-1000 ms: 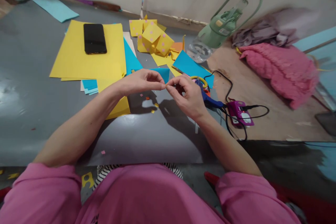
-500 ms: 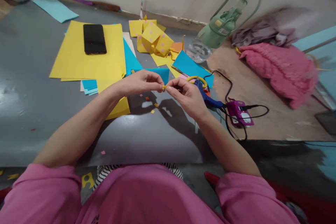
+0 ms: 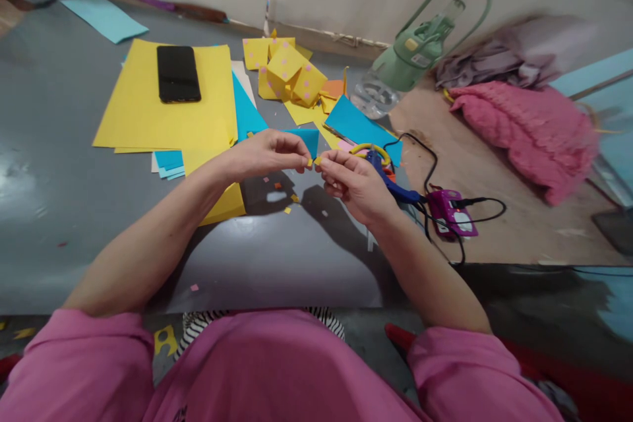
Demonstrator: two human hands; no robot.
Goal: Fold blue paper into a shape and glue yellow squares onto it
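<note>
Between thumb and fingertips my left hand (image 3: 273, 153) pinches a tiny yellow paper piece (image 3: 310, 163). A second small yellow bit (image 3: 317, 161) shows at the fingertips of my right hand (image 3: 352, 182), which is also closed in a pinch. The two hands face each other with a narrow gap between them, just above the grey table (image 3: 237, 244). Below them lie scattered paper scraps (image 3: 295, 198). Right beside my right hand is a blue glue gun (image 3: 400, 190), partly hidden, with yellow-handled scissors (image 3: 378, 150) next to it.
Yellow sheets (image 3: 148, 112) carry a black phone (image 3: 179, 74) on the left. Dotted yellow paper shapes (image 3: 287, 69) stand at the back. Blue paper (image 3: 363, 128), a green-topped bottle (image 3: 408, 56), a purple power adapter (image 3: 451, 211) with cables and pink cloth (image 3: 529, 128) lie rightward.
My fingertips have drawn slightly apart. One yellow bit now shows at each hand, where a single yellow spot showed between them. A pale scrap now shows on the table below my right hand.
</note>
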